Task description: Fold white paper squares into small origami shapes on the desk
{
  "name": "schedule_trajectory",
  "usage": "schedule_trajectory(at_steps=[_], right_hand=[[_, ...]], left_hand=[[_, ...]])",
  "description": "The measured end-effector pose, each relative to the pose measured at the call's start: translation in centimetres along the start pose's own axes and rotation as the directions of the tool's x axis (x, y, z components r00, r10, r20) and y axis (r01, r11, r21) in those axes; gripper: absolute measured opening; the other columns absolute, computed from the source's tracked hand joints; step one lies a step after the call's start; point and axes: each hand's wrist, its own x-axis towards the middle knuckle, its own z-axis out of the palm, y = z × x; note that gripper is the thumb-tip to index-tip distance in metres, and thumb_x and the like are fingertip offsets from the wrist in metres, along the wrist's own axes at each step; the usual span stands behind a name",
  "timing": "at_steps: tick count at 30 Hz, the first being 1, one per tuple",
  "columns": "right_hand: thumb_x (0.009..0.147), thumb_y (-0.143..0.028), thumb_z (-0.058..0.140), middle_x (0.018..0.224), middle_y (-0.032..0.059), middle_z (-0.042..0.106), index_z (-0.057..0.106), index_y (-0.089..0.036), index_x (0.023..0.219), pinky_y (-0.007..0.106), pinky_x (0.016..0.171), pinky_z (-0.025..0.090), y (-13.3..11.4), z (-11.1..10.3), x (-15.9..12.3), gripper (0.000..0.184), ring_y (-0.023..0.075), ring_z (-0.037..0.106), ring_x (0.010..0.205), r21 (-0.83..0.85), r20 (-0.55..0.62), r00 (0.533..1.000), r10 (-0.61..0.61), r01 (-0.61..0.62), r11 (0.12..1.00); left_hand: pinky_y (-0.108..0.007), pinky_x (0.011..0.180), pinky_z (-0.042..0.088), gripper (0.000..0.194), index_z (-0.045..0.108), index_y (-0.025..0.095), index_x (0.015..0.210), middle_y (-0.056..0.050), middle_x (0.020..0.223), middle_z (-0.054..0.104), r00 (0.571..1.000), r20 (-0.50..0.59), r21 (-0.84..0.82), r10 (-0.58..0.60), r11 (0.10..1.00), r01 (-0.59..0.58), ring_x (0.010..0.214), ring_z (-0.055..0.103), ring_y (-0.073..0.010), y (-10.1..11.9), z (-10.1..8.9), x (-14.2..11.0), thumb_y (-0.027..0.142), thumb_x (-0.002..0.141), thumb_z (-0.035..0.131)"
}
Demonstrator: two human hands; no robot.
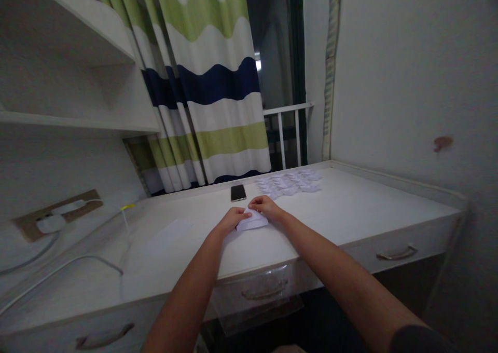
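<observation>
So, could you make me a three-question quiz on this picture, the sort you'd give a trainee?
1. What are the left hand and right hand both holding?
2. True or false: in the picture, the phone lies to the left of the white pieces near the back of the desk.
3. Which colour is missing from the curtain: A, green; B, dark blue; C, red?

Key: 1. A piece of white paper. 2. True. 3. C.
</observation>
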Motion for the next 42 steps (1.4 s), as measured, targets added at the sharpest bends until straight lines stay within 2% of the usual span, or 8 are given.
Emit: schedule_trajectory(at_steps=[16,24,33,42], right_hand=[[0.056,-0.022,0.06,0.048,-0.0034,0.05,0.062,-0.011,0.061,0.021,0.047,0.026,-0.2,0.0,-0.3,0.013,0.0056,0.037,0.045,0.048,0.012,0.999,0.037,-0.037,0.998],[0.055,-0.027,0.064,0.048,-0.0026,0.052,0.064,-0.011,0.062,0.022,0.048,0.027,0.0,0.0,-0.2,0.018,0.0058,0.038,0.046,0.05,0.028,1.0,0.011,-0.012,0.999],[0.054,-0.03,0.066,0.047,-0.0018,0.053,0.067,-0.009,0.066,0.021,0.047,0.027,0.8,-0.2,0.2,0.024,0.0059,0.039,0.046,-0.019,0.034,0.999,0.026,-0.025,1.0],[0.056,-0.024,0.064,0.05,-0.0001,0.056,0.065,-0.009,0.062,0.021,0.046,0.029,0.7,0.1,0.3,0.016,0.0069,0.042,0.047,-0.081,-0.001,1.0,0.023,-0.023,0.996]], left_hand=[[-0.02,0.044,0.024,0.032,0.061,0.01,0.065,0.001,0.051,0.055,0.994,0.097,-0.18,-0.055,0.981,0.072,0.042,0.042,-0.0062,0.5,0.2,-0.5,0.035,0.048,0.072],[-0.021,0.044,0.026,0.037,0.063,0.009,0.068,-0.001,0.052,0.057,0.997,0.031,-0.087,-0.067,0.994,0.07,0.046,0.047,-0.0092,0.5,0.3,-0.5,0.04,0.05,0.071],[-0.021,0.045,0.027,0.035,0.06,0.01,0.063,0.0,0.052,0.056,0.997,0.037,-0.102,-0.074,0.992,0.078,0.045,0.045,-0.008,0.8,0.5,-0.8,0.038,0.045,0.073],[-0.022,0.046,0.027,0.034,0.06,0.01,0.062,0.0,0.052,0.056,0.996,0.03,-0.075,-0.087,0.993,0.089,0.048,0.047,-0.0095,0.9,0.5,-0.9,0.035,0.045,0.073]])
